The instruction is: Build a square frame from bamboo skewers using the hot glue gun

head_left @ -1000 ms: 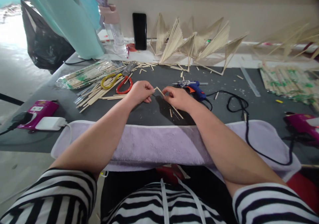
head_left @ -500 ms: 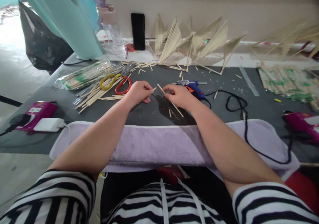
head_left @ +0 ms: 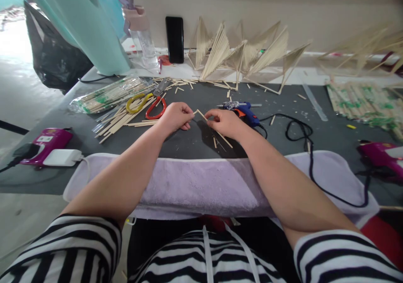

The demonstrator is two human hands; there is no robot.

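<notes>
1. Long stick (head_left: 224, 139): centre of frame, over the table (head_left: 151, 146); long axis slanting from upper left to lower right, passing by the right hand's fingers.
2. Right hand (head_left: 224, 123): nearer of the two to this stick; fingers pinched closed on it, below its upper end.
3. Left hand (head_left: 176, 117): fingers pinched closed on a short stick (head_left: 195, 112), of which we see only the tip, pointing upper right.
4. Relation: the stick ends meet in a peak between the hands; whether bonded, we cannot tell.
5. Change: half a second ago we saw a slight gap there; now none shows.
</notes>
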